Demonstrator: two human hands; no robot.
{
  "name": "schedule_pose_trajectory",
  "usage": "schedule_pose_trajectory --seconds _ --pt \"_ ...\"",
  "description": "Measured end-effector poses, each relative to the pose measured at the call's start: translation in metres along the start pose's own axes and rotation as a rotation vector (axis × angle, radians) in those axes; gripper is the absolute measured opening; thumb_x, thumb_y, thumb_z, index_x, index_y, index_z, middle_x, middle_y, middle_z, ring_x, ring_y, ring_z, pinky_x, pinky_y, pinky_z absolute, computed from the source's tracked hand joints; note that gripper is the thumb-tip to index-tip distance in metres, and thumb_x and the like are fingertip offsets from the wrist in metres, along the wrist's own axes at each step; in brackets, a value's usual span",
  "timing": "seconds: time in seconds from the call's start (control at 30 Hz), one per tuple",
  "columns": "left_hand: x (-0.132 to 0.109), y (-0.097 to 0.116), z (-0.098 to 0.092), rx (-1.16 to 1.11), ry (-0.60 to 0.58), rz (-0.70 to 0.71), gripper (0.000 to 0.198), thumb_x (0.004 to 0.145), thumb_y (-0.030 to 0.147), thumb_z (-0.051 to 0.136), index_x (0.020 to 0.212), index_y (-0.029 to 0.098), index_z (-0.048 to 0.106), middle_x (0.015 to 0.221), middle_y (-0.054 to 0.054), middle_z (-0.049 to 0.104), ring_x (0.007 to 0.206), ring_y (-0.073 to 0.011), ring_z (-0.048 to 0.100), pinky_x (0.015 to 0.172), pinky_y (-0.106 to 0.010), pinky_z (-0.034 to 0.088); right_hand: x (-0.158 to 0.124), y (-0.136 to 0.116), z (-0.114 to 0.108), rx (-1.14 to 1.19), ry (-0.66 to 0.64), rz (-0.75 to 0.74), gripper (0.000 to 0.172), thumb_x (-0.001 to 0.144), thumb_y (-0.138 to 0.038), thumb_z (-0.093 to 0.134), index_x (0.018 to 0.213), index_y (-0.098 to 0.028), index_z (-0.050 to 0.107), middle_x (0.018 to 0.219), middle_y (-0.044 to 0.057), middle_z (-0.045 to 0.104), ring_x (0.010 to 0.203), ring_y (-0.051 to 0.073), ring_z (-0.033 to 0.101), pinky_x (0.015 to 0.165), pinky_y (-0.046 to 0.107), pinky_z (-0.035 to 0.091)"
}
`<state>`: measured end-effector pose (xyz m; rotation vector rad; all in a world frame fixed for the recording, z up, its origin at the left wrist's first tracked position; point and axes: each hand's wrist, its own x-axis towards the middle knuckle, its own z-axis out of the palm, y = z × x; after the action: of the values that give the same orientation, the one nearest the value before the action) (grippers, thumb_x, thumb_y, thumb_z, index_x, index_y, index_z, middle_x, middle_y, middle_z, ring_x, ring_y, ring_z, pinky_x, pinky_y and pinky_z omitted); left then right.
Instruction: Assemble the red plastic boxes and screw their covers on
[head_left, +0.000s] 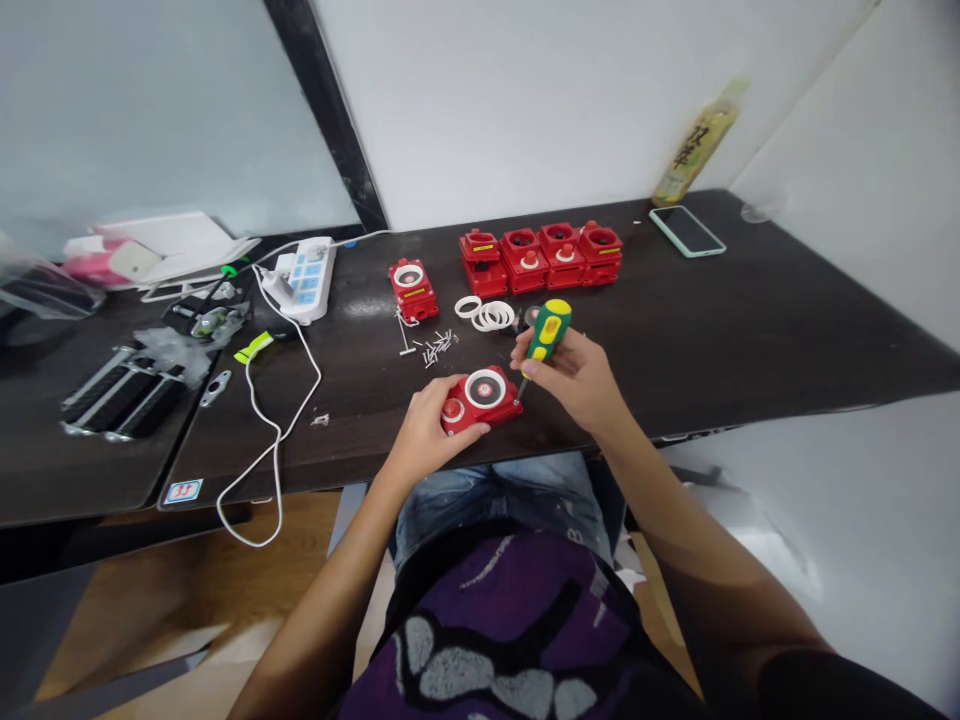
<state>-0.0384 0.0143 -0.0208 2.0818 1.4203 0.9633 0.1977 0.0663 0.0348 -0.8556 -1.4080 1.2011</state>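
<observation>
Holding a red box (487, 412) tight in the left hand (424, 425) and gripping a green and yellow screwdriver (546, 332) in the right hand (574, 380), its tip slanting down to the box's right edge.

Bright, soft light fills the scene, and the plain white walls (570, 110) look pale and slightly washed out. A dull whitish glare lies on the dark brown wooden tabletop (360, 305). Shadows stay faint beneath the left hand (424, 430) and right hand (566, 375). Wide-angle distortion bends the frame's edges, where a crumpled clear plastic bag (45, 285) looks blurred.
</observation>
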Motion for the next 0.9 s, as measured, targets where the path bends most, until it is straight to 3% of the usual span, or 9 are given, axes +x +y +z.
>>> schedule_pose_trajectory --seconds 0.17,0.23,0.4,0.63,0.9 --pt "0.0001 0.0005 -0.0002 -0.01 -0.006 -0.003 0.063 0.086 0.049 0.08 0.137 0.024 0.053 0.133 -0.01 0.067 0.119 -0.0299 0.066 0.102 -0.045 0.048 0.003 -0.0038 -0.0001 -0.044 -0.009 0.006 0.04 0.07 -0.038 0.094 0.103 -0.023 0.076 0.093 0.002 0.079 0.089 0.022 0.075 0.091 0.044 0.064" --pt "0.0002 -0.0003 0.0004 -0.011 0.0 0.005 0.063 0.086 0.049 0.08 0.137 0.024 0.053 0.133 -0.011 0.067 0.119 -0.0301 0.066 0.102 -0.045 0.049 0.0025 -0.0045 -0.0024 0.001 -0.052 0.015 0.043 0.072 -0.036 0.092 0.109 -0.023 0.074 0.091 0.002 0.079 0.09 0.023 0.077 0.092 0.045 0.064" --pt "0.0005 -0.0019 0.0011 0.0 0.002 -0.003 0.062 0.086 0.05 0.08 0.136 0.024 0.054 0.133 -0.01 0.068 0.118 -0.0302 0.067 0.102 -0.046 0.049 -0.0006 -0.0029 -0.0043 0.014 -0.087 -0.022 0.028 0.091 -0.038 0.072 0.115 -0.022 0.075 0.103 0.007 0.08 0.103 0.026 0.077 0.098 0.049 0.062" --pt "0.0004 -0.0014 0.0007 0.004 0.001 0.0 0.062 0.086 0.049 0.08 0.137 0.025 0.054 0.133 -0.01 0.068 0.118 -0.0301 0.067 0.102 -0.045 0.049 0.0022 0.0004 -0.0012 -0.08 0.003 -0.042 0.037 0.075 -0.037 0.09 0.107 -0.025 0.077 0.108 0.004 0.078 0.1 0.023 0.074 0.096 0.044 0.063" --pt "0.0 -0.0011 0.0005 0.002 -0.005 -0.017 0.062 0.085 0.049 0.081 0.136 0.025 0.055 0.133 -0.01 0.068 0.118 -0.0307 0.066 0.102 -0.046 0.048 -0.0008 -0.0061 -0.0021 -0.011 -0.016 -0.054 0.037 0.089 -0.044 0.079 0.12 -0.023 0.073 0.103 0.006 0.079 0.1 0.025 0.077 0.099 0.046 0.063"
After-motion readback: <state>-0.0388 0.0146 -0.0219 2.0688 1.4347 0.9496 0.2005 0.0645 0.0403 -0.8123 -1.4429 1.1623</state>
